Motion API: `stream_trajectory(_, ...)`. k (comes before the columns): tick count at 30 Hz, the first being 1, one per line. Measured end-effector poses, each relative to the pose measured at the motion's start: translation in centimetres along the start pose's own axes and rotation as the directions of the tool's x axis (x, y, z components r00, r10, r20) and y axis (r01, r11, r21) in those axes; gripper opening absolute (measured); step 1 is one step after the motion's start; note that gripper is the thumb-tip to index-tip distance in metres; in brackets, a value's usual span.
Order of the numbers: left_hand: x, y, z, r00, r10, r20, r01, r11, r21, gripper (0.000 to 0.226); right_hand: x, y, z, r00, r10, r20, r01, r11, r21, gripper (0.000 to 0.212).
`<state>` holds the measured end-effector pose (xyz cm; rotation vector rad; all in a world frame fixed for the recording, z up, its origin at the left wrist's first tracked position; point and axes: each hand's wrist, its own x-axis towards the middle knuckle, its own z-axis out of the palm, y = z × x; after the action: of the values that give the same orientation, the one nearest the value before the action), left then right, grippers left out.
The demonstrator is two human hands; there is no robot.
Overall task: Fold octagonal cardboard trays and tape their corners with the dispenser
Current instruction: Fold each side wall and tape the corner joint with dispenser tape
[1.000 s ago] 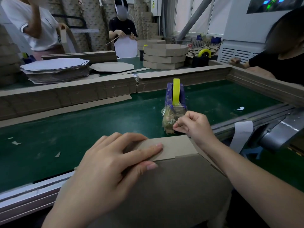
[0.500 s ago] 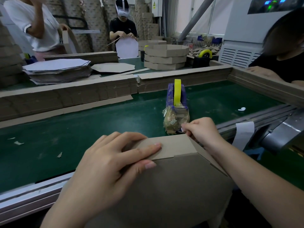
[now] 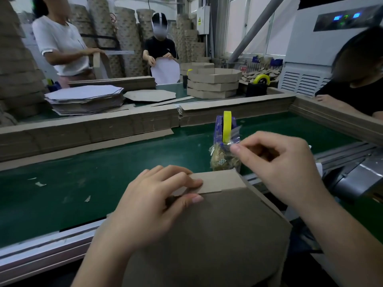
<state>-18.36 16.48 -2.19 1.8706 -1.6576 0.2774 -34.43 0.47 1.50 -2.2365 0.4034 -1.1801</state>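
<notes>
**Tray corner pressed, tape pinched**

The brown octagonal cardboard tray (image 3: pixel 217 235) is at the near edge of the green conveyor belt (image 3: pixel 103 172). The left hand (image 3: pixel 149 206) presses its corner flap, fingers close together. Beside the purple tape dispenser (image 3: pixel 224 141), the right hand (image 3: pixel 279 168) pinches a clear tape strip (image 3: pixel 235 137), seemingly joined to the roll.

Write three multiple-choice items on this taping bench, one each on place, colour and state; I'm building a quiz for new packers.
1. Where does the purple tape dispenser stand? A. on the green conveyor belt, beyond the brown cardboard tray; B. on the floor; C. on the tray.
2. What colour is its tape roll? A. red; B. yellow; C. black.
3. What is the right hand doing? A. lying flat on the tray; B. hanging idle; C. pinching a clear tape strip.
Answers: A: it stands on the belt past the tray; B: the roll's rim is yellow; C: it grips the strip's end.
</notes>
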Motion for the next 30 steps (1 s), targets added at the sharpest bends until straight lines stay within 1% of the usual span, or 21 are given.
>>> stream_trajectory(1,0.0,0.0,0.0,1.0,-0.003,0.001,0.003,1.0,-0.001,0.035,-1.2,-1.1,0.4,1.0,-0.014,-0.002,0.014,0.996,0.093,0.024)
stream_trajectory(2,0.0,0.0,-0.1,1.0,-0.003,0.005,0.003,1.0,-0.005,0.035,-2.5,-1.8,1.1,1.0,0.001,0.005,-0.002,0.98,0.197,0.023)
stream_trajectory(3,0.0,0.1,-0.2,1.0,0.0,0.01,0.0,1.0,-0.01,0.035,-3.9,-2.4,2.0,0.999,0.045,0.022,-0.049,0.951,0.306,0.02)
stream_trajectory(5,-0.1,0.1,-0.3,0.999,0.015,0.03,-0.014,1.0,-0.018,0.035,-6.0,-2.8,4.0,0.979,0.186,0.08,-0.201,0.848,0.49,0.014)
stream_trajectory(6,-0.2,0.2,-0.4,0.999,0.023,0.041,-0.022,1.0,-0.02,0.035,-6.7,-2.8,5.0,0.955,0.275,0.114,-0.292,0.786,0.544,0.014)
stream_trajectory(8,-0.4,0.3,-0.5,0.998,0.042,0.051,-0.041,0.999,-0.021,0.035,-7.4,-2.5,6.3,0.892,0.431,0.139,-0.422,0.68,0.6,0.023)
stream_trajectory(10,-0.6,0.5,-0.6,0.997,0.052,0.056,-0.051,0.998,-0.025,0.035,-7.6,-2.3,6.9,0.845,0.523,0.113,-0.464,0.612,0.641,0.034)
stream_trajectory(13,-0.8,0.5,-0.7,0.996,0.053,0.072,-0.05,0.998,-0.041,0.034,-8.0,-2.4,7.4,0.804,0.586,0.098,-0.491,0.564,0.664,0.042)
stream_trajectory(17,-0.8,0.6,-0.7,0.997,0.051,0.064,-0.048,0.998,-0.043,0.035,-8.1,-2.5,7.7,0.769,0.629,0.118,-0.531,0.524,0.666,0.046)
stream_trajectory(20,-0.9,0.6,-0.6,0.996,0.064,0.057,-0.061,0.997,-0.049,0.034,-8.1,-2.4,7.7,0.761,0.638,0.118,-0.54,0.523,0.659,0.046)
stream_trajectory(23,-1.0,0.6,-0.5,0.999,0.021,0.048,-0.016,0.993,-0.115,0.024,-8.1,-2.5,7.5,0.755,0.643,0.128,-0.556,0.525,0.645,0.047)
stream_trajectory(25,-1.0,0.6,-0.5,0.998,0.027,0.049,-0.02,0.99,-0.138,0.02,-8.2,-2.4,7.3,0.758,0.638,0.134,-0.567,0.543,0.62,0.046)
stream_trajectory(26,-0.9,0.6,-0.6,0.997,0.051,0.06,-0.043,0.992,-0.119,0.02,-8.3,-2.4,7.2,0.766,0.628,0.136,-0.566,0.56,0.605,0.046)
stream_trajectory(28,-1.0,0.5,-0.8,0.991,0.094,0.097,-0.087,0.994,-0.066,0.028,-8.5,-2.3,7.0,0.784,0.599,0.163,-0.567,0.585,0.58,0.042)
stream_trajectory(30,-0.9,0.5,-1.1,0.991,0.08,0.109,-0.074,0.996,-0.057,0.034,-8.7,-2.3,6.8,0.777,0.585,0.233,-0.594,0.56,0.577,0.035)
